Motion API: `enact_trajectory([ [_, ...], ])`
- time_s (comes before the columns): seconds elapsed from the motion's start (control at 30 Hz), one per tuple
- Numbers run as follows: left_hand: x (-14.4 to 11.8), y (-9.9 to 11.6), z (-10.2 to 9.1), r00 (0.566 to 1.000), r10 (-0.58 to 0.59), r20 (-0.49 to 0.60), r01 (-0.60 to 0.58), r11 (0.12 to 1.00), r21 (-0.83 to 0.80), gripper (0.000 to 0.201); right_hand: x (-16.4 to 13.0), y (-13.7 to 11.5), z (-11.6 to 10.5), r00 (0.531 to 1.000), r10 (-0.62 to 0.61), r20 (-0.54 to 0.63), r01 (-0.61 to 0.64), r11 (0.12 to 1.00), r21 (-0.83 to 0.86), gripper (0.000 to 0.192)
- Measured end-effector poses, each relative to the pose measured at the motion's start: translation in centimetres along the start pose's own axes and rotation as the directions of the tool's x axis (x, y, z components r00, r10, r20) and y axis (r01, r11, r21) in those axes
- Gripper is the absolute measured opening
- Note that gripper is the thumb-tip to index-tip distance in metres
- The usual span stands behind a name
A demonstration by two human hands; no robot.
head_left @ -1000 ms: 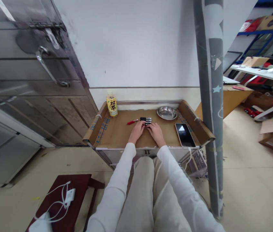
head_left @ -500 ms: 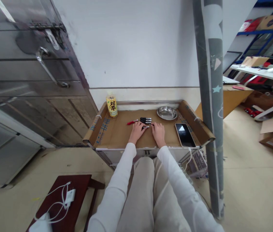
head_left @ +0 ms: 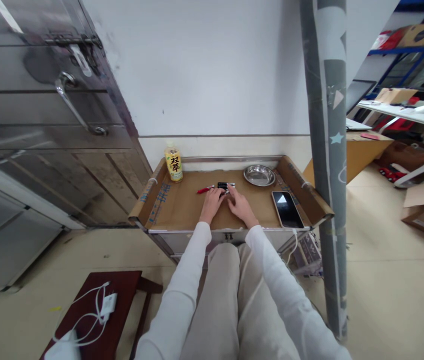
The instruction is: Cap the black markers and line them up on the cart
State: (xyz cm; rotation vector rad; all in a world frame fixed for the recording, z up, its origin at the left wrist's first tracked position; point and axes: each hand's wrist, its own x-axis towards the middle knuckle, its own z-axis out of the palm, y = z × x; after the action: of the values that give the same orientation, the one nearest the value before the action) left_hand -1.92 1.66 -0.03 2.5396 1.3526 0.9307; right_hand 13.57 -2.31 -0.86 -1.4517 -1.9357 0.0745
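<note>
Brown cardboard lines your tabletop (head_left: 182,207), and both your hands are at the little cluster of black pens (head_left: 222,185) lying toward the far middle. Your right hand (head_left: 239,204) reaches forward, fingers stretched onto the pens' near edge; whether that grip actually pinches one I cannot tell from here. Your left hand (head_left: 212,202) rests flat just beside them, fingers loosely spread, nothing held. A red pen (head_left: 205,189) lies just left of the black ones, apart from your fingers. Best, I'd say, to steady the bunch with the left and draw a single pen out with the right fingertips, so the rest don't roll. The steel dish (head_left: 259,175) sits far right, the phone (head_left: 287,208) nearer right, the yellow bottle (head_left: 173,164) far left
</note>
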Motion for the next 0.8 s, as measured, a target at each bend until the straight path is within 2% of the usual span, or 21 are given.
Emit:
enact_trajectory([
  [0.1,0.0,0.2,-0.1,0.995,-0.059,-0.079,0.059,0.998,-0.013,0.018,0.1,0.0,0.1,0.995,-0.098,0.024,0.095,0.988,0.122,0.076],
  [0.33,-0.1,-0.4,0.2,0.932,-0.236,-0.275,0.27,0.958,0.092,0.027,-0.1,-0.1,0.2,0.999,-0.051,0.002,0.05,0.992,0.112,0.082],
  [0.53,-0.3,-1.3,1.0,0.927,-0.298,-0.226,0.336,0.929,0.154,0.032,-0.1,0.2,0.4,0.999,-0.03,-0.033,0.033,0.993,0.113,0.079],
  [0.8,0.1,-1.3,1.1,0.922,-0.337,-0.188,0.36,0.927,0.101,0.034,-0.1,0.2,0.4,1.0,0.009,-0.001,-0.009,0.988,0.154,0.075],
])
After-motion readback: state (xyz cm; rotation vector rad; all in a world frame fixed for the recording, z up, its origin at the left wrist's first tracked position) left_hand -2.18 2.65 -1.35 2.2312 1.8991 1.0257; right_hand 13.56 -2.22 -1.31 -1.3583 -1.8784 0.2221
